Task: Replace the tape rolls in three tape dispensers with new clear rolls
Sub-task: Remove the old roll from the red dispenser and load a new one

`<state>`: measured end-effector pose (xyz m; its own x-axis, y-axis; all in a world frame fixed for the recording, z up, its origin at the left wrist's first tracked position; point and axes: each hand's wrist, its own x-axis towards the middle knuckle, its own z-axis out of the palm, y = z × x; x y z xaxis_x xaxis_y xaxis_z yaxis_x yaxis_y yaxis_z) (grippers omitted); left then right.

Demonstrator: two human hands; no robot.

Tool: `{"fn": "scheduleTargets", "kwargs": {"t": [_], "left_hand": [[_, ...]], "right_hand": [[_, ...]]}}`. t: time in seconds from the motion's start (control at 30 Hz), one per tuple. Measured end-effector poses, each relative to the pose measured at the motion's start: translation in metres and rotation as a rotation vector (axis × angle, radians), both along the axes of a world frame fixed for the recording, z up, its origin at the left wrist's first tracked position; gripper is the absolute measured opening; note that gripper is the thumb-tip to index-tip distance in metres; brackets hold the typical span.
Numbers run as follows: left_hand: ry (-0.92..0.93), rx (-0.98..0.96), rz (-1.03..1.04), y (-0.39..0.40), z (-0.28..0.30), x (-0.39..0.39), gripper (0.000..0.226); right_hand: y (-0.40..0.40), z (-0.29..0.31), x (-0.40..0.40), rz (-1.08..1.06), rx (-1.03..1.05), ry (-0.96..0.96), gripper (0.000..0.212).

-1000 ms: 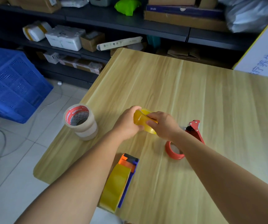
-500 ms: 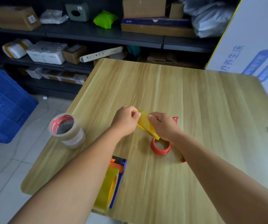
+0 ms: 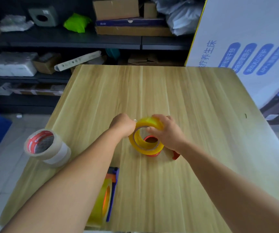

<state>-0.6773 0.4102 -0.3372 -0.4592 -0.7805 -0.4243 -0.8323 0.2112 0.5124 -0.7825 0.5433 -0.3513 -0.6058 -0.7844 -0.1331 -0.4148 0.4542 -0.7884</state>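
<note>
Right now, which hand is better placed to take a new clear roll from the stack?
Probably the left hand. The stack of clear rolls stands near the table's left edge, on that arm's side. The right hand grips the yellow roll and would have to cross over.

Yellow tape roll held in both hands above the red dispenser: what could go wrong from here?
1. The left hand seems to pinch the loose tape end at the yellow tape roll; it may stick to the fingers or back onto the roll.
2. The stacked clear rolls stand near the table's left edge, beside the left forearm; a sweep might knock them off.
3. The red dispenser lies under the roll, largely hidden by the right hand; it could be bumped.
</note>
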Motion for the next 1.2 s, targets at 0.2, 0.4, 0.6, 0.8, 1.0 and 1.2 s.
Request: {"fn": "scheduleTargets", "kwargs": {"t": [0.2, 0.4, 0.6, 0.8, 1.0, 1.2], "left_hand": [[-0.003, 0.18, 0.067, 0.017, -0.009, -0.003, 0.022], [-0.025, 0.239, 0.1, 0.022, -0.03, -0.008, 0.027], [-0.055, 0.296, 0.123, 0.02, -0.04, -0.013, 0.027], [-0.065, 0.337, 0.171, 0.014, -0.056, -0.02, 0.031], [-0.079, 0.373, 0.2, 0.005, -0.059, -0.027, 0.027], [-0.071, 0.356, 0.189, -0.002, -0.057, -0.036, 0.022]], "right_hand": [[0.007, -0.017, -0.001, -0.14, 0.025, 0.066, 0.048], [0.008, -0.039, -0.005, -0.083, 0.137, 0.181, 0.049], [0.001, -0.057, -0.011, -0.051, 0.195, 0.307, 0.044], [0.001, -0.068, -0.012, -0.089, 0.216, 0.381, 0.042], [-0.001, -0.067, -0.013, -0.045, 0.273, 0.294, 0.071], [-0.004, -0.059, -0.03, -0.036, 0.258, 0.251, 0.035]]}}
